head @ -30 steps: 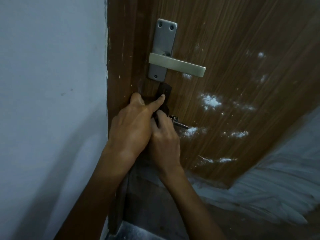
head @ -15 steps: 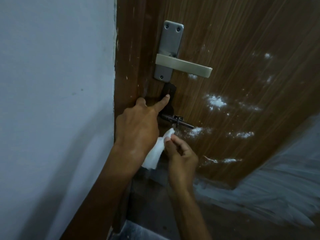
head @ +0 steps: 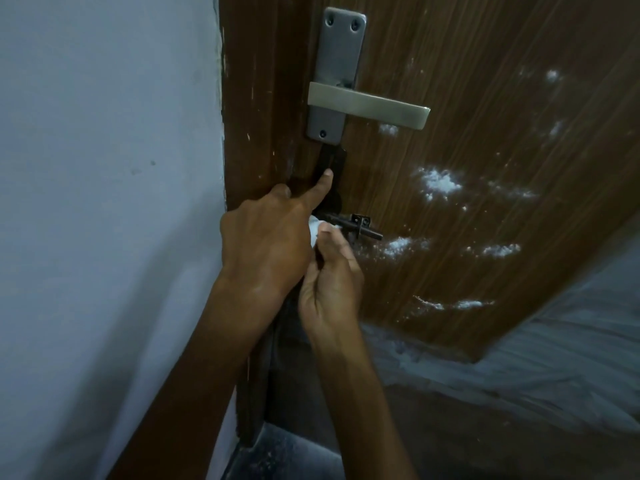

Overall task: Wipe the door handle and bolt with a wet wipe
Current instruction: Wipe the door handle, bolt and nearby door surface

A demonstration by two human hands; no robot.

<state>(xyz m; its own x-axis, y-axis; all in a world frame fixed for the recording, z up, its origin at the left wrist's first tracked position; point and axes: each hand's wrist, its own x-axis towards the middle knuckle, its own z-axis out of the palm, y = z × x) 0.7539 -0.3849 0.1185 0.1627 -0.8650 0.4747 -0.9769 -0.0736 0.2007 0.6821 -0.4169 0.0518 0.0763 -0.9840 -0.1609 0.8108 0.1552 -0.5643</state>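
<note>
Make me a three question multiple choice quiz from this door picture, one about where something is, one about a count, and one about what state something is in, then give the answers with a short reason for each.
1. Where is the wet wipe?
A. Draped over the lever handle
B. Pinched in the right hand against the bolt
C. Lying on the floor

2. How many screws show at the top of the handle plate?
A. Two
B. Four
C. None

3. What is the left hand doing?
A. Gripping the lever handle
B. Hanging at the person's side
C. Pressing its index finger on the dark latch plate below the handle

Answers: 
1 B, the white wipe peeks out between the right hand's fingers beside the bolt. 
2 A, two screw heads sit side by side at the plate's top. 
3 C, its extended finger tip rests on the dark plate.
</note>
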